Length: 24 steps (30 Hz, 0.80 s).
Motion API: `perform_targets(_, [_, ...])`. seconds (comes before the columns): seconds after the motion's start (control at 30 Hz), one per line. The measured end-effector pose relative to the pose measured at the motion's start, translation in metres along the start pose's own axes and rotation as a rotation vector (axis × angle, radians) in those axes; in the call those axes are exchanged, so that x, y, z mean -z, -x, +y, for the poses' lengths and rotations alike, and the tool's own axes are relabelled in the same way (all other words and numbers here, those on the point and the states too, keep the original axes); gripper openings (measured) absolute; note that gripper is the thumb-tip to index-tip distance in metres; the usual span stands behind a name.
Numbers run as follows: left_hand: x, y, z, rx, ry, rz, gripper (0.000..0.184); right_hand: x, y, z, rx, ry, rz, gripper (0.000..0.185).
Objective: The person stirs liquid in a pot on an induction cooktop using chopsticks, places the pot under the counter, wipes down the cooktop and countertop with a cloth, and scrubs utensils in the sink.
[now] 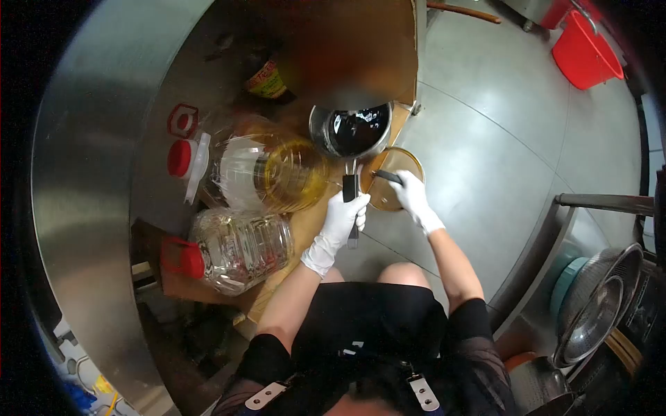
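Note:
My left hand (pixel 342 216), in a white glove, is wrapped around the black handle of a saucepan (pixel 316 132). Dark, shiny liquid (pixel 357 130) shows inside the pan, which is held beside the shelf. In its own white glove, my right hand (pixel 415 199) is closed on the black handle of a round glass lid (pixel 386 199) with a thin rim. The lid is off the pan, just below and to its right. Left of the pan lies a large clear jug of yellow oil (pixel 295 173). Below it lies a clear plastic jug (pixel 239 249) with a red cap.
A steel counter edge (pixel 83 173) runs down the left. A dark bottle with a yellow label (pixel 267 82) stands deeper in the shelf. Cardboard (pixel 392 48) borders its upper right. A red bucket (pixel 586 52) is on the grey floor; metal strainers (pixel 596 312) sit at right.

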<state>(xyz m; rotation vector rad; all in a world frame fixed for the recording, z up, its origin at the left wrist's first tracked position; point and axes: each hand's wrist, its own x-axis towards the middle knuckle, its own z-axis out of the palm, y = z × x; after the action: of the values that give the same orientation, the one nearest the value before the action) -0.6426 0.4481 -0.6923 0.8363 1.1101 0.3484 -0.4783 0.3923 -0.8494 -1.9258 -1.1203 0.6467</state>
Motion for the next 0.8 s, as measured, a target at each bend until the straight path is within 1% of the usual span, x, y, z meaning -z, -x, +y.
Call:
perform_targets(0.07, [0.004,-0.006,-0.013,0.021,-0.005,0.012,0.014,0.043,0.024,0.015,-0.027,0.004,0.013,0.022])
perform_targets(0.1, [0.008,-0.012,-0.021,0.018,-0.009,0.012,0.014,0.063,0.032,0.019,0.059,0.103,0.074,0.022])
perform_targets(0.13, [0.011,-0.018,-0.029,0.015,-0.01,0.014,0.013,0.085,0.034,0.014,-0.052,0.035,0.007,0.022])
perform_targets(0.17, [0.015,-0.022,-0.037,0.014,-0.011,0.02,0.013,0.104,0.034,0.007,-0.097,0.053,0.008,0.024])
perform_targets(0.23, [0.02,-0.031,-0.049,0.019,-0.031,0.018,0.013,0.118,0.032,0.009,-0.065,-0.047,0.146,0.026])
perform_targets(0.3, [0.028,-0.037,-0.059,0.026,-0.057,0.021,0.013,0.138,0.018,-0.028,-0.108,-0.07,0.089,0.029])
perform_targets(0.37, [0.035,-0.045,-0.068,0.032,-0.086,0.026,0.013,0.145,0.001,-0.07,-0.013,-0.004,0.07,0.029])
perform_targets(0.43, [0.037,-0.052,-0.072,0.032,-0.094,0.043,0.014,0.138,-0.02,-0.112,0.082,0.046,0.046,0.029])
perform_targets(0.5, [0.037,-0.062,-0.078,0.032,-0.104,0.063,0.016,0.099,-0.048,-0.12,0.108,-0.005,0.047,0.027])
perform_targets(0.57, [0.04,-0.07,-0.087,0.038,-0.115,0.089,0.018,0.066,-0.069,-0.136,0.121,0.04,0.061,0.027])
perform_targets(0.6, [0.042,-0.069,-0.087,0.018,-0.171,0.062,0.026,0.05,-0.078,-0.143,0.102,0.052,0.047,0.027])
perform_targets(0.63, [0.045,-0.069,-0.085,0.01,-0.145,0.09,0.031,0.035,-0.086,-0.147,0.081,0.063,0.031,0.027])
perform_targets(0.67, [0.047,-0.07,-0.081,0.005,-0.12,0.119,0.037,0.02,-0.093,-0.146,0.117,0.078,0.067,0.028])
perform_targets(0.7, [0.05,-0.069,-0.078,0.002,-0.095,0.147,0.043,0.012,-0.096,-0.149,0.089,0.095,0.044,0.028])
perform_targets(0.77, [0.061,-0.072,-0.065,0.04,0.06,0.302,0.066,-0.001,-0.101,-0.15,0.038,0.133,0.004,0.029])
perform_targets(0.8, [0.067,-0.078,-0.058,-0.016,0.09,0.392,0.063,-0.01,-0.099,-0.147,0.054,0.135,0.067,0.026])
